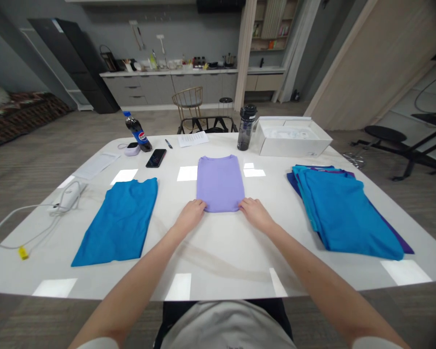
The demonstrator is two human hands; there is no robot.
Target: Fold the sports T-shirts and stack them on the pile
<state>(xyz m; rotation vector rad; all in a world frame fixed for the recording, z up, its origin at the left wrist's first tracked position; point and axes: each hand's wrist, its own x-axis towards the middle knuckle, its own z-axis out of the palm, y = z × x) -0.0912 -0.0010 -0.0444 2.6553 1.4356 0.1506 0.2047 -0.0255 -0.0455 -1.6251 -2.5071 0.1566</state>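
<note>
A lavender shirt, folded into a neat rectangle, lies flat on the white table in front of me. My left hand pinches its near left corner, fingers closed on the cloth. At the near right corner my right hand grips the fabric in the same way. To the left, a blue shirt is spread flat, folded lengthwise. On the right rests a stack of folded blue and purple garments, with a blue one on top.
Along the table's far side stand a cola bottle, a dark tumbler and a white box. A phone, a pen and paper sheets lie nearby. A power strip with a looped cord sits at the left edge.
</note>
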